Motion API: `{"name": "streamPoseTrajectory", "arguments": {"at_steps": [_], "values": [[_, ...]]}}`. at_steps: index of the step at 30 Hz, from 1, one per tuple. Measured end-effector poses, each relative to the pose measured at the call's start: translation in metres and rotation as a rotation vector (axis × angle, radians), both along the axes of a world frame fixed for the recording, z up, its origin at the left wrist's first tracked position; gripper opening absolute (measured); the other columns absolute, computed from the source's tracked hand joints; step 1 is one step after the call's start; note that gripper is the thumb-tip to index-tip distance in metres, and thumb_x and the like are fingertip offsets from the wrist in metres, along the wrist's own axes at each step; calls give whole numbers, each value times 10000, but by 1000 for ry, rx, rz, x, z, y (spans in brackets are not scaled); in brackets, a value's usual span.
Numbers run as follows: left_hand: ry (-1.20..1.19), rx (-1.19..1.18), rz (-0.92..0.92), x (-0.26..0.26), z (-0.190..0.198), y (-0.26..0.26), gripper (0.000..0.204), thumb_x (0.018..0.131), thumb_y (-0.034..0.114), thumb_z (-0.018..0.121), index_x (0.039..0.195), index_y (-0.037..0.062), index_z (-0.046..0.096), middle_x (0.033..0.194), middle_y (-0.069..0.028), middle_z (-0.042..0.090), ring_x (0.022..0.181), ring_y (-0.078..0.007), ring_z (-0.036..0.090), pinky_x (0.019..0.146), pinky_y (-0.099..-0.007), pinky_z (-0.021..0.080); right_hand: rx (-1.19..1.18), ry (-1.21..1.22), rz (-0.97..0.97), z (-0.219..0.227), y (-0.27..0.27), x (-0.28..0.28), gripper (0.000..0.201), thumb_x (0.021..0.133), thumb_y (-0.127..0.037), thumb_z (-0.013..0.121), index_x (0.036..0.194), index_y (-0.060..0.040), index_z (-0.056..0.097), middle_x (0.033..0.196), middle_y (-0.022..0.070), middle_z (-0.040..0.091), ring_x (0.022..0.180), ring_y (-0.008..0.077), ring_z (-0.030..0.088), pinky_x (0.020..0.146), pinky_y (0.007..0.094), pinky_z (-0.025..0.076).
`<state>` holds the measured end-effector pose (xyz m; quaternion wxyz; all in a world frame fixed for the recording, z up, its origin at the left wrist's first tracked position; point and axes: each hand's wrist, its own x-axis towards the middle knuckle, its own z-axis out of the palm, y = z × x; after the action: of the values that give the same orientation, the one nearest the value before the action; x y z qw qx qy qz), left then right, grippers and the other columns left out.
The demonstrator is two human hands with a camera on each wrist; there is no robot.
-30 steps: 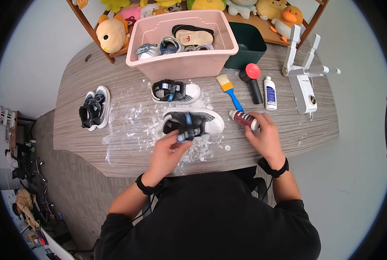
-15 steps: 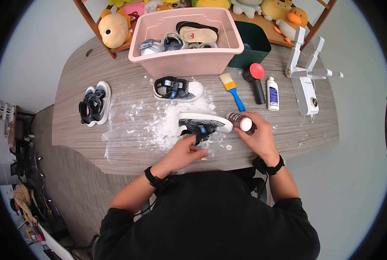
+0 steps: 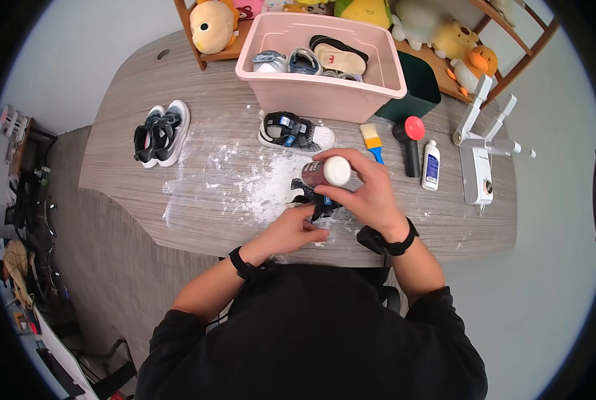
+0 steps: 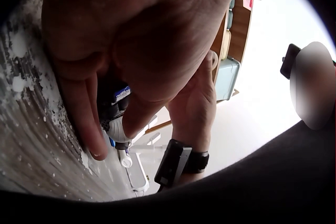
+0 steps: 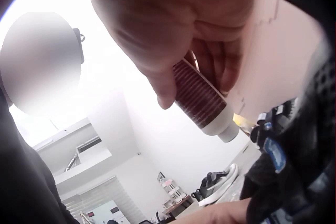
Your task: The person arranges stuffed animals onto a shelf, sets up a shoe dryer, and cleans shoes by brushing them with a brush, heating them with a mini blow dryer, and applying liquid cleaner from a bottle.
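In the head view my right hand [image 3: 372, 193] grips a dark red bottle [image 3: 314, 175] with a white cap, held above a black and grey shoe [image 3: 321, 208] that it partly covers. Seen from the right wrist, thumb and fingers wrap the bottle [image 5: 199, 98], its white end pointing toward the shoe [image 5: 299, 166]. My left hand [image 3: 288, 233] holds that shoe at its near side, the fingertips partly hidden. The left wrist view shows the left hand [image 4: 121, 40] around the shoe's dark strap, beside a blue label [image 4: 122, 94].
Behind stands the matching shoe [image 3: 294, 133], then a pink bin [image 3: 324, 97] of shoes and a green bin [image 3: 418, 87]. Rightward lie a brush [image 3: 372, 141], a black and red tool [image 3: 411, 150], a white bottle [image 3: 430, 167] and a white stand [image 3: 474, 173]. Another pair [image 3: 164, 137] sits left; white powder marks the table [image 3: 131, 193].
My right hand has lifted the red bottle from the table and carried it left over the shoe. The left hand has gone from the strap area to the shoe's near side; the head view has shifted.
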<state>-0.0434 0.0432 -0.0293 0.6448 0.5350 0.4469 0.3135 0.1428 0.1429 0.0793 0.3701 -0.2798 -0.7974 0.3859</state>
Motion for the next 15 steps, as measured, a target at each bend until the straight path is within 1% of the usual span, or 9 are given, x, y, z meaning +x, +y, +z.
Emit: {"name": "streamPoseTrajectory", "arguments": {"at_steps": [1, 2, 3, 5, 6, 7, 9, 14, 15], "values": [[-4, 3, 14, 0, -2, 0, 462, 1021, 81, 759, 1422, -39, 563, 1175, -142, 739, 1033, -201, 785, 872, -320, 646, -24, -16, 30, -3, 2, -6, 470, 847, -120, 917, 1260, -43, 707, 1206, 107, 777, 1094, 273, 768, 940, 363, 583], [13, 15, 14, -1, -5, 0, 519, 1000, 121, 783, 1447, -29, 567, 1208, -157, 718, 1013, -220, 792, 844, -329, 645, -53, -7, 35, -13, 5, -12, 479, 867, -137, 906, 1276, -34, 679, 1150, 119, 778, 1061, 298, 769, 921, 371, 582], [31, 25, 14, -1, -6, 0, 577, 979, 161, 808, 1472, -20, 571, 1240, -171, 698, 994, -238, 798, 816, -337, 645, -51, -11, 49, -19, 5, -16, 479, 867, -137, 906, 1276, -34, 679, 1150, 119, 778, 1061, 298, 769, 921, 371, 582], [18, 36, 14, -2, -7, 1, 570, 976, 165, 811, 1462, -20, 577, 1219, -177, 703, 991, -240, 800, 810, -340, 644, 31, -30, -56, -26, 1, -21, 484, 888, -133, 889, 1294, -32, 645, 1106, 140, 775, 1041, 319, 767, 904, 379, 584], [8, 45, -1, -2, -6, 1, 564, 974, 170, 813, 1453, -20, 583, 1197, -182, 707, 988, -242, 802, 804, -342, 643, 111, -28, -73, -26, 0, -23, 467, 914, -117, 865, 1301, -28, 621, 1088, 165, 769, 1018, 342, 766, 882, 387, 588], [7, 44, 5, -2, -8, 1, 564, 974, 170, 813, 1453, -20, 583, 1197, -182, 707, 988, -242, 802, 804, -342, 643, 109, -28, -67, -30, 0, -22, 467, 914, -117, 865, 1301, -28, 621, 1088, 165, 769, 1018, 342, 766, 882, 387, 588], [-23, 84, 28, -1, -11, 0, 563, 973, 177, 815, 1448, -20, 586, 1149, -176, 722, 961, -234, 804, 791, -344, 639, 81, 23, -136, -39, 0, -17, 441, 918, -93, 856, 1290, -31, 629, 1107, 166, 769, 1013, 331, 773, 875, 387, 593], [4, 42, 16, -1, -10, 2, 574, 973, 186, 819, 1463, -2, 587, 1093, -158, 738, 936, -225, 805, 778, -339, 633, 73, 97, -191, -29, 0, -15, 409, 918, -54, 845, 1270, -39, 638, 1134, 150, 777, 1017, 297, 779, 872, 372, 596], [1, 31, 19, -1, -12, 1, 587, 972, 191, 821, 1478, 9, 585, 1087, -153, 742, 930, -220, 804, 773, -335, 630, 38, 94, -172, -27, 0, -14, 383, 921, -16, 824, 1260, -20, 646, 1148, 131, 774, 1030, 257, 768, 908, 356, 587]]}}
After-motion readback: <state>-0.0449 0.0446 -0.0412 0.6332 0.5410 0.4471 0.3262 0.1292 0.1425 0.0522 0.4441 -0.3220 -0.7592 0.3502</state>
